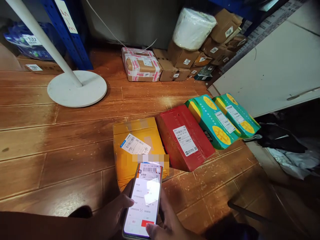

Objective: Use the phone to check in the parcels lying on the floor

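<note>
A smartphone (142,206) with a lit screen is held upright between both hands at the bottom middle. My left hand (116,208) is closed round its left edge, the thumb lying along the screen's side. Wrapped about the right edge is my right hand (168,218), its thumb on a red button low on the screen. The screen shows a shipping label with a barcode above lines of text. Just beyond the phone sits a yellow box (135,128) with a white label. A red box (185,133) stands beside it, then two green mango boxes (212,121) with labels.
A white round stand base (77,93) with a pole rests on the wooden floor at left. Taped cartons (142,65) and a white wrapped roll (193,28) are stacked at the back. Blue shelf uprights (67,36) rise behind; a white panel (270,63) leans at right.
</note>
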